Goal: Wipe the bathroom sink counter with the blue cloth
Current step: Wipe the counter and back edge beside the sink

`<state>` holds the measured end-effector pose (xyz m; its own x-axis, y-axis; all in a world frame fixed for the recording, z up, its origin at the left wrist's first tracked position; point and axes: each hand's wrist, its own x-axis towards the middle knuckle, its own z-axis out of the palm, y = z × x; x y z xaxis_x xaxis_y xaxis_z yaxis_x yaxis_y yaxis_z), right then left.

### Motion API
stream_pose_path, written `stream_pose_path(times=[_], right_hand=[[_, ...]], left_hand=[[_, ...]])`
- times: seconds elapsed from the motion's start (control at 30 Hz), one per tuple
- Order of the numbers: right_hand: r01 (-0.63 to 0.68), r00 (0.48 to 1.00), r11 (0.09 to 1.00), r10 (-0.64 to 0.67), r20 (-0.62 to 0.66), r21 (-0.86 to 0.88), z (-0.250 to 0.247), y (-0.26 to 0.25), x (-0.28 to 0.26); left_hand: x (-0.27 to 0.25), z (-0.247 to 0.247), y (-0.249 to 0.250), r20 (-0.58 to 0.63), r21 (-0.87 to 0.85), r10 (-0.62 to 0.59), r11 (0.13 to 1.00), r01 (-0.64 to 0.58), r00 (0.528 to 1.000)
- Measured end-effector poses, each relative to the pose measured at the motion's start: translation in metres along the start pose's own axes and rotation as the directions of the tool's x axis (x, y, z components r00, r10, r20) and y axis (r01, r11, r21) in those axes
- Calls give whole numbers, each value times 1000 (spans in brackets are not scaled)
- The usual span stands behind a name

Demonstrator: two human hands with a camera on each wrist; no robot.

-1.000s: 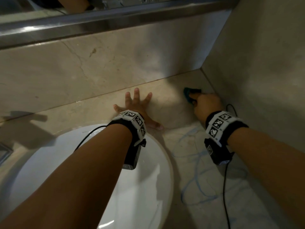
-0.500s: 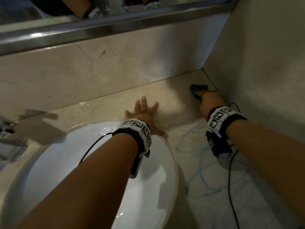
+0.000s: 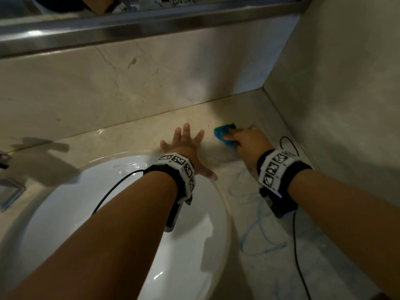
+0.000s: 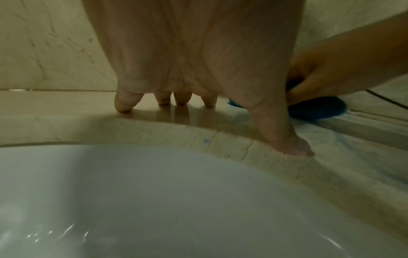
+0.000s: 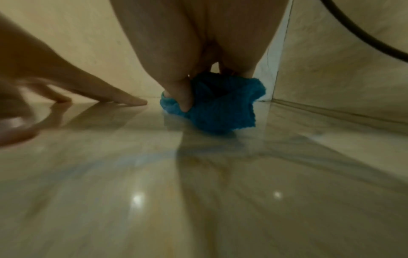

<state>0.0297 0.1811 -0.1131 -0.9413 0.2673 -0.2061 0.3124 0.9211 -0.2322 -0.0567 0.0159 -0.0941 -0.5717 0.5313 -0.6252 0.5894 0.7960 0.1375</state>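
A bunched blue cloth point(image 3: 224, 135) point(image 5: 223, 108) point(image 4: 318, 108) lies on the beige marble counter point(image 3: 134, 137) near the back right corner. My right hand point(image 3: 244, 141) point(image 5: 187, 73) grips the cloth and holds it down on the counter. My left hand point(image 3: 184, 146) point(image 4: 176, 97) rests flat with spread straight fingers on the counter, just behind the sink rim and left of the cloth. Its thumb point(image 4: 287, 144) points toward the right arm. Blue scribbled lines point(image 3: 257, 230) mark the counter nearer me, right of the sink.
The white round sink point(image 3: 108, 213) point(image 4: 154, 200) fills the lower left. Marble walls point(image 3: 346, 105) close the counter at the back and right. A metal ledge point(image 3: 129, 24) runs under the mirror. A black cable point(image 3: 296, 245) trails from the right wrist across the counter.
My right hand has drawn the cloth leftward out of the corner, closer to my left hand. The left hand stays flat in the same spot on the counter.
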Motion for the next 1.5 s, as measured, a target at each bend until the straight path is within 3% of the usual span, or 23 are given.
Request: stream_pose_path(times=[0.1, 0.3, 0.37, 0.53, 0.67, 0.8, 0.9, 1.03, 1.17, 1.27, 1.4, 1.5], right_hand=[[-40, 998, 999, 38, -43, -37, -8, -12, 41], [-81, 994, 996, 78, 75, 37, -10, -32, 85], [-43, 991, 998, 36, 125, 51, -13, -32, 69], [210, 971, 977, -205, 120, -34, -8, -20, -10], [191, 973, 979, -179, 147, -68, -4, -7, -19], [-5, 1000, 999, 4, 19, 40, -3, 10, 19], [-102, 995, 994, 101, -15, -40, -7, 0, 23], [49, 999, 995, -47, 25, -86, -2, -24, -14], [145, 988, 988, -148, 44, 54, 12, -22, -53], [36, 999, 995, -38, 23, 93, 12, -7, -38], [-154, 976, 977, 174, -130, 148, 11, 7, -16], [-159, 980, 971, 177, -94, 177, 13, -5, -21]], left_hand=[[2, 0, 0, -13, -11, -4, 1000, 4, 1000], [5, 7, -3, -62, -45, -12, 999, 9, 998], [4, 5, -2, -54, -50, -17, 999, 15, 998], [3, 1, -1, 0, -46, -21, 999, 20, 1000], [3, 2, -1, 2, -38, -19, 999, 19, 1000], [4, 3, -2, -1, -50, -18, 999, 18, 1000], [4, 4, -2, -15, -44, -15, 999, 14, 1000], [4, 1, -1, -6, -28, -20, 999, 19, 1000], [2, 2, -2, -14, -27, -7, 1000, 6, 1000], [1, 2, -3, -15, -36, -4, 999, 3, 1000], [3, 5, -3, -30, -38, 3, 999, -5, 1000], [5, 4, -3, -20, -32, -8, 999, 7, 1000]])
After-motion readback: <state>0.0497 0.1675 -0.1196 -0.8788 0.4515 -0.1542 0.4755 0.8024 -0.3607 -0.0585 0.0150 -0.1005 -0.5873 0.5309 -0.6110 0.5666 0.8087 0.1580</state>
